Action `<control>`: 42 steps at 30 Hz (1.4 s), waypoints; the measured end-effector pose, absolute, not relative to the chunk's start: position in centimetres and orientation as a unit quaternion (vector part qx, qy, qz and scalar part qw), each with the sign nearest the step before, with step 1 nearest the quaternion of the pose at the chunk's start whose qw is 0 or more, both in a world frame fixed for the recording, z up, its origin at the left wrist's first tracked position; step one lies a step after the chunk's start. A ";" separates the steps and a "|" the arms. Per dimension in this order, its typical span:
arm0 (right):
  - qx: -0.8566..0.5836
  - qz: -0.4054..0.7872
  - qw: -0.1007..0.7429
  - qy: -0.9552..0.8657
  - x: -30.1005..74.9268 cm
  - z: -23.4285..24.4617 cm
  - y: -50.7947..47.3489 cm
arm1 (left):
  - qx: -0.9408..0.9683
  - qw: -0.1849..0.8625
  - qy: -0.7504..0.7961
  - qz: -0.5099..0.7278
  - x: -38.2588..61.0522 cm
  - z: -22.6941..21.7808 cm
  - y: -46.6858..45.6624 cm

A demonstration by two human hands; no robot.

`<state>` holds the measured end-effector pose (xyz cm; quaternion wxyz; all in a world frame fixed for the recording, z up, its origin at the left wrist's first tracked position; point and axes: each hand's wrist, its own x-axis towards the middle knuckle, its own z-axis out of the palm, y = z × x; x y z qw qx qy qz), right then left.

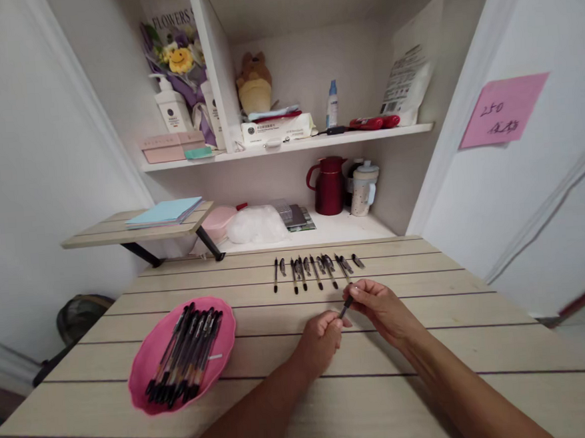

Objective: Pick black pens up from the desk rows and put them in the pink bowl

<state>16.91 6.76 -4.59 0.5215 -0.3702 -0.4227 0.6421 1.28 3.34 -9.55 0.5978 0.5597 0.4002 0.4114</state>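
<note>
A dark pen (pixel 347 306) slants between my two hands above the wooden desk. My left hand (pixel 320 340) is closed around its lower end. The fingertips of my right hand (pixel 381 307) pinch its upper end, so part of that end is hidden. Just beyond my hands lie several uncapped black pens (pixel 315 274) in a row, with loose black caps (pixel 320 265) beside them. One more cap (pixel 357 261) lies at the row's right end. To the left, a pink scalloped dish (pixel 137 370) holds a pile of black pens (pixel 189 353).
A small raised stand (pixel 98 231) at the back left carries blue paper (pixel 164 212). Behind the desk are a clear plastic bag (pixel 257 225), a red jug (pixel 329 186) and a lidded cup (pixel 365 190). A white shelf (pixel 287 144) runs above them, loaded with bottles and boxes.
</note>
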 end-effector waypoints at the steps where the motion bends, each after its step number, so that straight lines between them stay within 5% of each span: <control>1: -0.382 0.635 0.522 -0.422 16.9 -4.6 6.8 | 0.559 0.598 0.401 0.411 1.3 -9.5 3.3; 25: -0.399 0.593 0.492 -0.497 17.5 -5.3 7.5 | 0.543 0.599 0.422 0.411 1.5 -8.7 3.1; 30: -0.582 0.348 0.459 -0.574 20.1 -5.2 12.5 | 0.514 0.616 0.425 0.419 1.6 -8.3 2.9; 33: -0.713 0.152 0.316 -0.608 21.4 -5.6 16.6 | 0.499 0.630 0.419 0.424 1.6 -7.9 2.8; 42: -0.724 0.160 0.279 -0.610 20.9 -6.9 20.9 | 0.463 0.652 0.416 0.434 1.5 -7.6 2.8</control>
